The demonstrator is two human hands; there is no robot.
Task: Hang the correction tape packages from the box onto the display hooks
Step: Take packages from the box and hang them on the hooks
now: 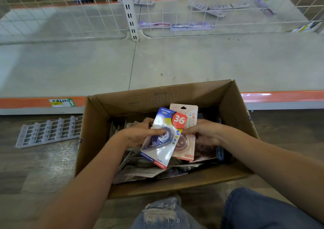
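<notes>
Head view, blue package (pixel 162 137) upright, tilted right, left hand (pixel 140 134) pinching

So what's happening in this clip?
A person crouched over an open cardboard box of stationery packs holds two correction tape packages above it. The left hand grips the blue package; the right hand pinches the pink package behind it. Neither package is on a hook yet.

Pink package (pixel 188 123) half hidden behind blue package (pixel 162 137) (print unreadable).
</notes>
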